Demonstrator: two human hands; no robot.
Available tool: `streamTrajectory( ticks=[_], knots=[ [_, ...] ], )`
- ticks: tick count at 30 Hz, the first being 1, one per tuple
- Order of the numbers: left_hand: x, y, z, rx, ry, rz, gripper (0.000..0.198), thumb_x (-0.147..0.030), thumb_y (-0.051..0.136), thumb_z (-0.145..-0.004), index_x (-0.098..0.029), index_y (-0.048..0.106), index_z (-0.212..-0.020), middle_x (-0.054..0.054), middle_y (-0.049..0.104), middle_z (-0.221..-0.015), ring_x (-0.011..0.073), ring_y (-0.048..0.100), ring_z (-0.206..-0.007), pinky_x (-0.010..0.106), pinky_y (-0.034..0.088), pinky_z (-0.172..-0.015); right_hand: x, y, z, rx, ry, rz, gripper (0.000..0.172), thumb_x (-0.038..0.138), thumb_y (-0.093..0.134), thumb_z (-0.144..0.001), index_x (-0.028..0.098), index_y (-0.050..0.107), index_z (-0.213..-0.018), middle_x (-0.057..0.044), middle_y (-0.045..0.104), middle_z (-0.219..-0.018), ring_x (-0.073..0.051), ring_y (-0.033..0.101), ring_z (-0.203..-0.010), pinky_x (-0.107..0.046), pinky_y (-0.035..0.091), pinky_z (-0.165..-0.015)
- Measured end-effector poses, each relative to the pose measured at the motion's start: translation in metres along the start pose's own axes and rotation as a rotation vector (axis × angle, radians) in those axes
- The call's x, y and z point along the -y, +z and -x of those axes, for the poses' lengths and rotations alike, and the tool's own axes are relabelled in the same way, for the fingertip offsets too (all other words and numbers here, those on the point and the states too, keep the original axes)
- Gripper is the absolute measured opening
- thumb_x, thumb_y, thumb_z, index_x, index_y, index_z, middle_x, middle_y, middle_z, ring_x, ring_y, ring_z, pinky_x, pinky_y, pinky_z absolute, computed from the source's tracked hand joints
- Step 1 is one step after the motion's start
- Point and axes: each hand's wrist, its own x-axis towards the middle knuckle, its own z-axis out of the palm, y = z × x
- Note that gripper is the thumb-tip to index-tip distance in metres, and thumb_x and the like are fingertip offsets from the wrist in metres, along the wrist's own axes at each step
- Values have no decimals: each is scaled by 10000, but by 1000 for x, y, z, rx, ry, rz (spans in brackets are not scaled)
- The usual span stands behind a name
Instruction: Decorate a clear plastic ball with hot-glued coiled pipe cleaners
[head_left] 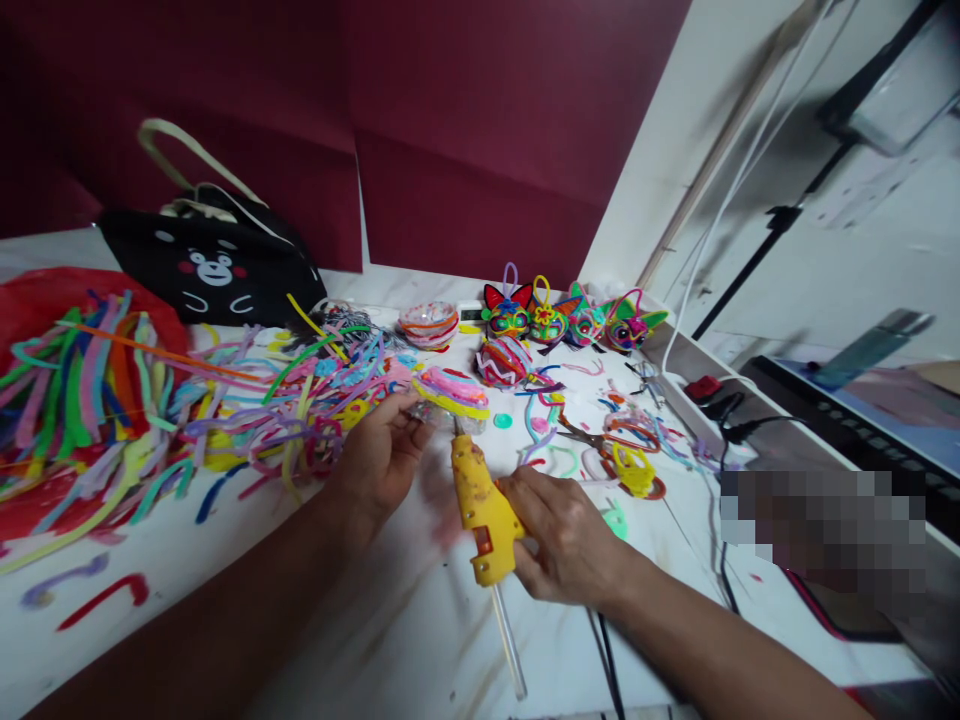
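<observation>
My left hand (386, 450) is closed around the edge of a clear plastic half-ball (450, 395), whose outside carries pink, orange and yellow pipe cleaner strips. My right hand (559, 530) grips a yellow hot glue gun (480, 510) by its handle. A clear glue stick (510, 650) sticks out of the gun's back end. The nozzle points away from me and meets the lower side of the half-ball; whether it touches the plastic I cannot tell. Just behind lie another strip-covered ball (504, 360) and a similar bowl-shaped half (429, 325).
Loose pipe cleaners (247, 400) cover the table's left side, beside a red bag (22, 300). A black bag (214, 265) stands behind. Several finished animal-faced ornaments (510, 312) line the back. Scissors (611, 437) lie right, near a black cable (724, 540).
</observation>
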Motion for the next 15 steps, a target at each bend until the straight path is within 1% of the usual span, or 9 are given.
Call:
streamTrajectory(
  ticks=[2,7,11,15],
  knots=[
    [0,0,0,-5,-2,-7,264,11,589,-715,-191,529,-556,-62,517,-459,57,491,-397,126,466,-453,1,0,-1,4,4,-10,294,197,476,-794,65,593,-1030,-126,608,-819,-228,573,-698,-334,474,-542],
    [5,-1,-1,13,-27,23,239,35,605,-683,-186,568,-599,-56,577,-511,65,532,-446,139,481,-486,2,-1,-2,6,-1,-12,293,182,456,-783,68,598,-1012,-125,614,-810,-230,585,-709,-330,478,-543],
    [7,-4,-2,25,-33,64,233,23,608,-709,-181,567,-605,-51,583,-515,63,539,-446,130,470,-460,1,-1,-2,0,6,-18,289,186,460,-779,72,596,-1007,-124,612,-808,-225,577,-694,-326,479,-539],
    [3,-2,-1,17,-46,62,250,27,570,-752,-165,553,-591,-42,582,-511,52,530,-428,126,470,-459,1,-1,-2,1,4,-16,306,191,457,-786,63,600,-1025,-127,618,-816,-229,589,-703,-331,491,-549]
  ],
)
